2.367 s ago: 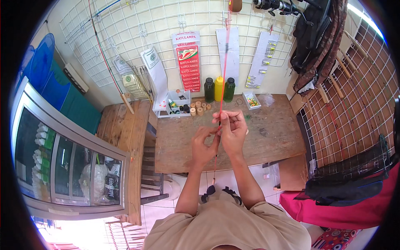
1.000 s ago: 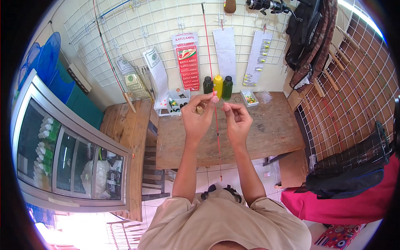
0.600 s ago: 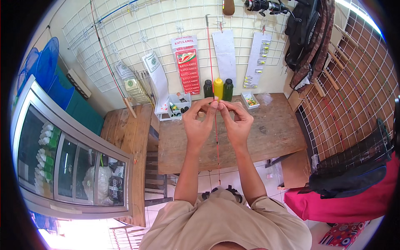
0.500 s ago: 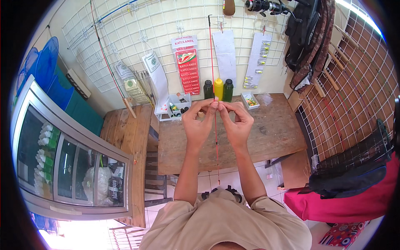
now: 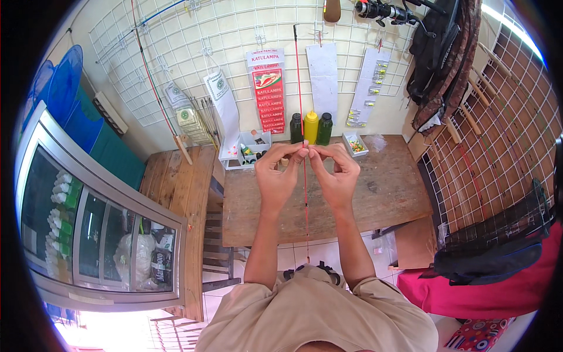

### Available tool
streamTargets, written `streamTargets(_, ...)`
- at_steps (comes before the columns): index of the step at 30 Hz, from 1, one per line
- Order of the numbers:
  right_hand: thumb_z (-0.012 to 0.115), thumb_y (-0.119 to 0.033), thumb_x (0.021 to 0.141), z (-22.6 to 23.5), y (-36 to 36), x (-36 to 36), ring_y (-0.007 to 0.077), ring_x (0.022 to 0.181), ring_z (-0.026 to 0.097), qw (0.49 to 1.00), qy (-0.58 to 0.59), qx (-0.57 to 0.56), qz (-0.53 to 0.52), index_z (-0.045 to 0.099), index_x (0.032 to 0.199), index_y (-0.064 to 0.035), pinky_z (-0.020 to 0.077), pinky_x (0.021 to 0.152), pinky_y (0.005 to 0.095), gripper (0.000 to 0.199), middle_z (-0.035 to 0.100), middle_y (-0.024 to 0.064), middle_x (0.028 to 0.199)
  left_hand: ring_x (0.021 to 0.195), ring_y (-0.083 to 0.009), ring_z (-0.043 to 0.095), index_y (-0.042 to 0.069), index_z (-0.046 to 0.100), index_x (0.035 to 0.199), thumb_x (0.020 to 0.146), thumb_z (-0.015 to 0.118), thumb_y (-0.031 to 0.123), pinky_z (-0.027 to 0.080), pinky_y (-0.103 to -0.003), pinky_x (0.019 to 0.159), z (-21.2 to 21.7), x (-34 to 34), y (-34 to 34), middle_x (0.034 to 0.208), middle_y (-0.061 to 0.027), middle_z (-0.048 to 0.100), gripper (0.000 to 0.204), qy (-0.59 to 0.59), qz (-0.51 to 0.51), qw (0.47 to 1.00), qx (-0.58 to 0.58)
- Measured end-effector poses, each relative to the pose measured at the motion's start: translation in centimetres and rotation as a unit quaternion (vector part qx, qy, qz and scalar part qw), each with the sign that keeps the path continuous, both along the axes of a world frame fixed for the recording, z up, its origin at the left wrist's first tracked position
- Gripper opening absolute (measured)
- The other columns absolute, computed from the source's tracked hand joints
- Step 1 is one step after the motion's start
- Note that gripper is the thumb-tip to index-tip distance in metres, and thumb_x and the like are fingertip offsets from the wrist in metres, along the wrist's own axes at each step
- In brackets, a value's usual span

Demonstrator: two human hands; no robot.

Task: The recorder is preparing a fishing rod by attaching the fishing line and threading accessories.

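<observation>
A thin red fishing rod (image 5: 298, 76) with dark bands stands in front of me, running from above the hands down toward my body. My left hand (image 5: 277, 177) has thumb and forefinger closed on it, partway along its length. Right beside those fingertips, my right hand (image 5: 337, 179) is pinched too, its tips meeting the left ones at the rod. Whatever the right fingers grip is too small or hidden to make out. Both hands are above the far part of the wooden table (image 5: 375, 193).
Two dark bottles (image 5: 324, 130) flank a yellow squeeze bottle (image 5: 311, 128) against the wall. A white divided box (image 5: 264, 145) and a small white tray (image 5: 355, 144) sit at the table's back. A glass cabinet (image 5: 99, 229) is on the left; bags (image 5: 437, 64) hang at right.
The view has shifted slightly, so the wall items appear a little further right and lower. Both hands keep their pinch at the rod.
</observation>
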State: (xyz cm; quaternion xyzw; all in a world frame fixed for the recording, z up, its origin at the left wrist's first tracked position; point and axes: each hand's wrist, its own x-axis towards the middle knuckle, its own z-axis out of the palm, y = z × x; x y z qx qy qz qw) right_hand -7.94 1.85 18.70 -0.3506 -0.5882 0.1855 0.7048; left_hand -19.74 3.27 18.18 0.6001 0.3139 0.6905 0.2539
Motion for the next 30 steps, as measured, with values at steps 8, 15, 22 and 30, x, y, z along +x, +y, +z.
streamTargets(8,0.071,0.0,0.075,0.15,-0.01,0.11,0.0139,0.07,0.055,0.999,-0.026,-0.007,-0.021,0.07,0.087,-0.0005,0.0444,0.065,0.0264,0.011,0.068,0.006,0.079,0.075,-0.0105,0.06,-0.003,0.068,0.094,0.083,0.068,0.005,0.049,-0.024,0.069,-0.2,-0.26,0.37,0.09,-0.0099,0.068,0.013,0.032,-0.006,0.999,-0.011)
streamTargets(15,0.071,0.001,0.076,0.33,0.21,0.08,0.0133,0.07,0.055,1.0,-0.013,-0.011,-0.022,0.07,0.087,-0.0002,0.0441,0.064,0.026,0.012,0.068,0.0058,0.08,0.075,-0.0104,0.059,-0.003,0.069,0.094,0.083,0.069,0.005,0.048,-0.023,0.068,0.26,0.07,0.36,0.09,-0.0096,0.068,0.014,0.027,-0.011,1.0,0.0)
streamTargets(22,0.072,-0.001,0.076,0.3,0.45,-0.46,0.0123,0.07,0.054,1.0,0.003,0.001,-0.011,0.072,0.089,-0.0017,0.0433,0.064,0.0252,0.013,0.069,0.0048,0.08,0.071,-0.0128,0.059,-0.002,0.07,0.091,0.077,0.071,-0.002,0.047,-0.025,0.064,0.0,-0.37,0.35,0.08,-0.0089,0.066,0.014,0.015,0.002,1.0,0.0)
streamTargets(30,0.073,-0.003,0.076,0.64,0.43,-0.18,0.0126,0.073,0.054,0.999,-0.04,0.001,-0.021,0.073,0.091,-0.0042,0.0426,0.063,0.0251,0.015,0.068,0.0053,0.08,0.074,-0.0108,0.058,-0.003,0.068,0.09,0.08,0.07,0.001,0.047,-0.024,0.067,-0.24,-0.68,0.14,0.084,-0.0075,0.066,0.011,0.053,0.007,0.998,-0.012)
